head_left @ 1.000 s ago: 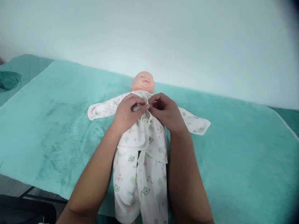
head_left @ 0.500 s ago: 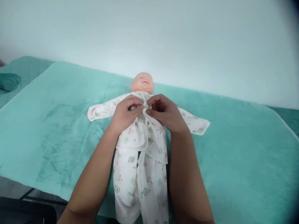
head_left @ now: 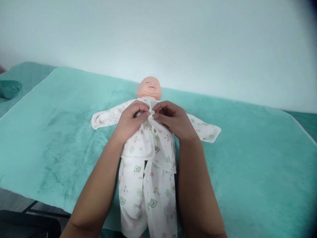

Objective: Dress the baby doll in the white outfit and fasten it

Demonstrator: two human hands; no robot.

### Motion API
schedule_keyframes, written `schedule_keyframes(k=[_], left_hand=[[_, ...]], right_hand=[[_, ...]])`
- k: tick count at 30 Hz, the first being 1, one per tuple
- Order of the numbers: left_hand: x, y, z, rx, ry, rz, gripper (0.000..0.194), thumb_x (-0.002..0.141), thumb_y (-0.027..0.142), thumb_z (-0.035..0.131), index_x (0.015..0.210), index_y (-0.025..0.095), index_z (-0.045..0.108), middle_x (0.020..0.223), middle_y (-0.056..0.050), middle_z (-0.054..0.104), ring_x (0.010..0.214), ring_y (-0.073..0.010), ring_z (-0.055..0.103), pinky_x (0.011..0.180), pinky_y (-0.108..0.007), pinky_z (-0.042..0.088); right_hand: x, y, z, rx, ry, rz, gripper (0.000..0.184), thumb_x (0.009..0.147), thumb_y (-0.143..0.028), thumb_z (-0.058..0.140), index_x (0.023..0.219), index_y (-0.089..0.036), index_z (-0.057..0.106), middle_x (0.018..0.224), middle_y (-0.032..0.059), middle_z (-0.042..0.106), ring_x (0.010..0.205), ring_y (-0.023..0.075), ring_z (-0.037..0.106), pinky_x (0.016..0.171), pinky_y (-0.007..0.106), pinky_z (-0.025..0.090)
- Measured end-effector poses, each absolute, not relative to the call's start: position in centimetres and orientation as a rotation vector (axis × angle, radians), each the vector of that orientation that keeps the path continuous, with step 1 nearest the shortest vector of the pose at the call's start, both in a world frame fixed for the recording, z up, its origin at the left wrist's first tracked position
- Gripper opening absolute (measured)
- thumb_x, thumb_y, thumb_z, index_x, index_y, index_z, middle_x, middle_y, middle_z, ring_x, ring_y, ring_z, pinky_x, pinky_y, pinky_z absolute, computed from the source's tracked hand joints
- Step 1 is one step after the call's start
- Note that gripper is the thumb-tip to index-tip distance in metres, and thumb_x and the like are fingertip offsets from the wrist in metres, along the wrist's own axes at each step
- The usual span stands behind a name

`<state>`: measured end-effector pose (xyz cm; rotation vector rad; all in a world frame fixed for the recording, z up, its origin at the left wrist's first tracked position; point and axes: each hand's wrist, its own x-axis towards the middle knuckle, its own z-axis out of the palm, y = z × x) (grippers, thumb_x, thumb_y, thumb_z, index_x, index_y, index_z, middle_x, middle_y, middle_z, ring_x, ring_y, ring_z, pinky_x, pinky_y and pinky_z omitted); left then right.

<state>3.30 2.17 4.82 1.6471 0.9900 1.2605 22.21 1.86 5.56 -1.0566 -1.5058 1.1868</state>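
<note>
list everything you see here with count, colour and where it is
baby doll: one, pinkish, on its back, head toward the wall
printed shirt: one, white with small animals, on the doll
buttons: at least two, whitish, down the shirt front
printed trousers: one pair, white, matching print, on the doll's legs
blanket: one, turquoise, under the doll
cover: one, darker teal, beneath the blanket
wall: one, pale, behind
unidentified object: one, black, lower left corner
left hand: one, bare, at the shirt front
right hand: one, bare, opposite it
</note>
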Motion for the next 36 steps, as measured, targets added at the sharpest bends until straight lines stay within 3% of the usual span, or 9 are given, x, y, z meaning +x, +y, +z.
schedule_keyframes(k=[11, 15, 18, 22, 26, 30, 36], left_hand=[[3.3, 2.0, 5.0, 1.664, 1.014, 1.249, 0.007, 0.088, 0.022, 0.064, 0.081, 0.021, 0.063, 0.095, -0.003, 0.064, 0.093, -0.0171, 0.059, 0.087, -0.031, 0.046], [2.5, 1.8, 5.5, 1.606, 1.037, 1.231, 0.013, 0.091, 0.03, 0.064, 0.081, 0.021, 0.063, 0.09, -0.002, 0.065, 0.085, -0.016, 0.057, 0.08, -0.031, 0.045], [1.5, 1.4, 6.4, 1.654, 1.016, 1.138, 0.018, 0.092, 0.034, 0.065, 0.08, 0.021, 0.066, 0.085, -0.001, 0.064, 0.078, -0.0149, 0.054, 0.073, -0.03, 0.043], [0.7, 0.5, 7.9, 1.836, 0.954, 0.884, 0.019, 0.091, 0.032, 0.065, 0.076, 0.021, 0.069, 0.082, -0.001, 0.065, 0.072, -0.0133, 0.055, 0.064, -0.028, 0.041], [0.4, 0.1, 8.6, 1.932, 0.921, 0.689, 0.012, 0.088, 0.03, 0.068, 0.08, 0.023, 0.073, 0.081, 0.0, 0.068, 0.072, -0.0139, 0.059, 0.062, -0.027, 0.043], [0.0, 0.4, 8.4, 1.967, 0.928, 0.667, 0.011, 0.087, 0.026, 0.066, 0.078, 0.023, 0.071, 0.078, 0.0, 0.068, 0.072, -0.0146, 0.061, 0.063, -0.027, 0.045], [-0.9, 0.6, 8.1, 1.723, 0.834, 0.718, 0.015, 0.089, 0.033, 0.069, 0.083, 0.02, 0.07, 0.072, 0.001, 0.067, 0.068, -0.0122, 0.061, 0.062, -0.025, 0.047]], right_hand=[[22.1, 2.2, 5.1, -1.104, -1.466, 1.171, 0.025, 0.081, -0.046, 0.08, 0.091, -0.024, 0.072, 0.08, -0.0015, 0.061, 0.067, 0.0122, 0.046, 0.059, 0.027, 0.035], [22.5, 1.1, 6.9, -1.247, -1.516, 1.152, 0.033, 0.088, -0.052, 0.072, 0.079, -0.022, 0.063, 0.066, -0.0031, 0.051, 0.059, 0.0112, 0.04, 0.053, 0.027, 0.031], [22.9, -0.5, 9.2, -1.395, -1.782, 1.093, 0.04, 0.09, -0.054, 0.069, 0.071, -0.022, 0.056, 0.065, -0.0018, 0.053, 0.059, 0.0122, 0.044, 0.053, 0.028, 0.033], [22.4, -2.5, 11.2, -1.563, -2.071, 1.015, 0.035, 0.086, -0.051, 0.072, 0.073, -0.023, 0.056, 0.071, 0.0, 0.063, 0.061, 0.0146, 0.052, 0.051, 0.03, 0.034], [20.9, -3.4, 11.3, -1.675, -2.146, 0.799, 0.033, 0.084, -0.044, 0.074, 0.072, -0.024, 0.05, 0.071, -0.0004, 0.062, 0.057, 0.0144, 0.049, 0.05, 0.031, 0.031], [20.0, -3.7, 10.9, -1.676, -2.197, 0.646, 0.024, 0.087, -0.032, 0.066, 0.074, -0.024, 0.047, 0.076, -0.0001, 0.06, 0.06, 0.0145, 0.047, 0.052, 0.031, 0.03], [20.1, -3.8, 11.2, -1.706, -2.171, 0.753, 0.016, 0.088, -0.027, 0.057, 0.075, -0.024, 0.049, 0.073, -0.0005, 0.06, 0.064, 0.0153, 0.049, 0.056, 0.031, 0.031]])
